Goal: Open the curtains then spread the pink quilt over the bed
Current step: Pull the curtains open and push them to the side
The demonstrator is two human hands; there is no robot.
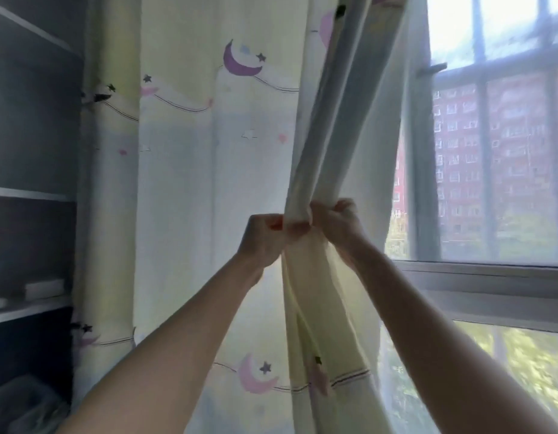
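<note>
Clenched together, left hand (pixel 265 238) and right hand (pixel 335 222) bunch the pale yellow moon-printed fabric curtain (pixel 183 145), fingertips buried in folds, beside a barred window (pixel 497 158).

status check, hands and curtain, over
Left hand and right hand both clamped on gathered curtain edge. Window partly uncovered at right. Nothing in the way.

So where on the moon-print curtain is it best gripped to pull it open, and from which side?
Grip the bunched leading edge of the curtain at mid height, where the left hand and right hand already close on it. Come from the room side and pull away from the uncovered window: the folds gather into a narrow rope there, so a fist probably wraps it fully.
</note>
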